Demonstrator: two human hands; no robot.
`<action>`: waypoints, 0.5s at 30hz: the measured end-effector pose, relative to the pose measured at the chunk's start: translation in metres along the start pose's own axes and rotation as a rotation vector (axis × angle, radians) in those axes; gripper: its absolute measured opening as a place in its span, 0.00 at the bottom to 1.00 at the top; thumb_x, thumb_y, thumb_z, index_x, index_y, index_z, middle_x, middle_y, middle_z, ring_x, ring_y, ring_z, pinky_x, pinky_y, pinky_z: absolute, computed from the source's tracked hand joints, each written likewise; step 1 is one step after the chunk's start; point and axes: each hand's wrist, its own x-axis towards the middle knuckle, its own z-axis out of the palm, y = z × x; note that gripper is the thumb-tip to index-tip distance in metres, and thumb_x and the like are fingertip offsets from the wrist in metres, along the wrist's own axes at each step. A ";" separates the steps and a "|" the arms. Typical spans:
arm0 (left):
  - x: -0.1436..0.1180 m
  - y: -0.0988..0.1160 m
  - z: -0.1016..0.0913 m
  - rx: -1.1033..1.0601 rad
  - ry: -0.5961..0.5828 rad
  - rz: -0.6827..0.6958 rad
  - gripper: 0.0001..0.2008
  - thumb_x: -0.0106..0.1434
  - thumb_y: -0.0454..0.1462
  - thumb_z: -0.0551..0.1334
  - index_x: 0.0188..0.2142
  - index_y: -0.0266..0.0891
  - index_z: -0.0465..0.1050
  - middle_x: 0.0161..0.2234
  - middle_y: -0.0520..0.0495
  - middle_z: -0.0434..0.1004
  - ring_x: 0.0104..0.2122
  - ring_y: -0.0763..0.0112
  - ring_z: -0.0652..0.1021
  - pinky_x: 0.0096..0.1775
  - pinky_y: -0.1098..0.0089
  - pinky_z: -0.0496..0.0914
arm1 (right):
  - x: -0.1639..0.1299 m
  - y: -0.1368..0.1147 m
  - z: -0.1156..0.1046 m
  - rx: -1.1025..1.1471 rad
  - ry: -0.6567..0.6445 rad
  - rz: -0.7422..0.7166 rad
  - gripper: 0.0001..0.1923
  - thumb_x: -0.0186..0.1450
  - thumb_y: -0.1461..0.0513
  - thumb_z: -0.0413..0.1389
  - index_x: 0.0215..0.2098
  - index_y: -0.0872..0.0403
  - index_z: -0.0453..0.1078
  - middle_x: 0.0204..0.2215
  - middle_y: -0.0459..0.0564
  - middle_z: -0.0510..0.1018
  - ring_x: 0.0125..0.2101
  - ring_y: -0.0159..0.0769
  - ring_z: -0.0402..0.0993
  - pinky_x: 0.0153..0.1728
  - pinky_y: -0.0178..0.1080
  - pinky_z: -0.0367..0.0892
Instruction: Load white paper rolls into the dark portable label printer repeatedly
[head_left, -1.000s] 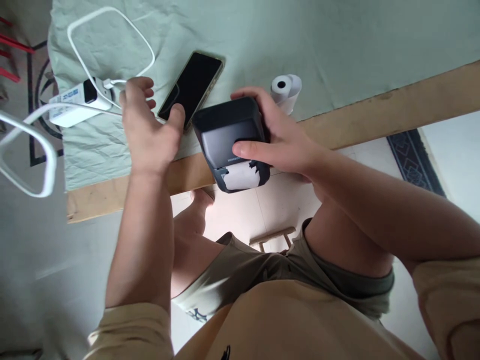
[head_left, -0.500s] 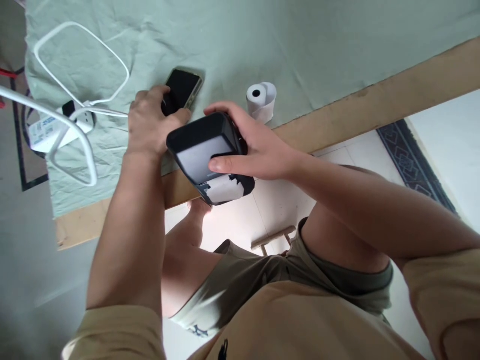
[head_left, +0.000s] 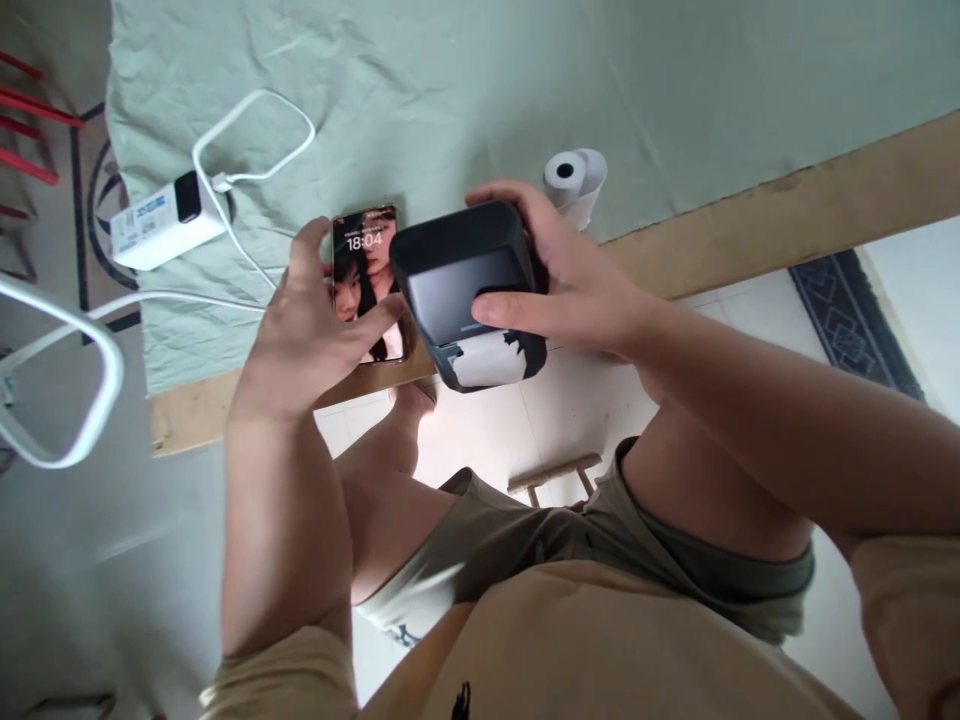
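My left hand [head_left: 296, 335] grips a smartphone [head_left: 364, 270] by its long sides, thumb on the right edge and fingers on the left. The phone's screen is lit and reads 18:04 over a photo. In my right hand [head_left: 570, 280] is a black portable receipt printer [head_left: 465, 265], thumb on top and fingers behind it. White paper with a ragged dark edge [head_left: 491, 362] shows at the printer's near end. Just beyond my right hand, a partly unrolled white paper roll [head_left: 574, 178] lies on the cloth.
A green cloth [head_left: 450, 90] covers the table, whose wooden edge [head_left: 750, 230] is bare along the front. On the left lie a white power bank [head_left: 169, 225] and a looped white cable [head_left: 255, 95]. Another thick white cable [head_left: 112, 385] hangs nearer. Red bars [head_left: 37, 105] stand beyond the table's left edge.
My left hand has taken hold of the phone and brought it toward me, turned upright; its screen has lit up. The printer stays in my right hand. The view has shifted somewhat.
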 end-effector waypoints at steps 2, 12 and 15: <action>0.000 -0.011 -0.008 0.060 0.026 -0.066 0.52 0.36 0.45 0.75 0.60 0.51 0.54 0.41 0.45 0.67 0.44 0.53 0.69 0.47 0.46 0.65 | -0.001 0.000 0.001 0.019 0.004 0.001 0.36 0.55 0.50 0.59 0.56 0.49 0.52 0.52 0.49 0.66 0.45 0.33 0.68 0.43 0.36 0.69; -0.006 -0.016 -0.012 0.104 -0.037 -0.035 0.54 0.36 0.65 0.64 0.59 0.46 0.53 0.49 0.38 0.65 0.26 0.78 0.66 0.29 0.65 0.70 | -0.004 -0.002 0.005 0.061 0.030 0.016 0.34 0.54 0.53 0.61 0.56 0.48 0.54 0.50 0.46 0.67 0.44 0.31 0.68 0.41 0.33 0.70; -0.008 -0.015 -0.011 0.140 -0.046 -0.025 0.55 0.35 0.65 0.65 0.59 0.46 0.52 0.50 0.38 0.64 0.28 0.76 0.66 0.29 0.66 0.70 | -0.004 -0.002 0.006 0.075 0.026 0.051 0.34 0.54 0.52 0.61 0.55 0.46 0.54 0.50 0.47 0.67 0.42 0.32 0.69 0.39 0.35 0.70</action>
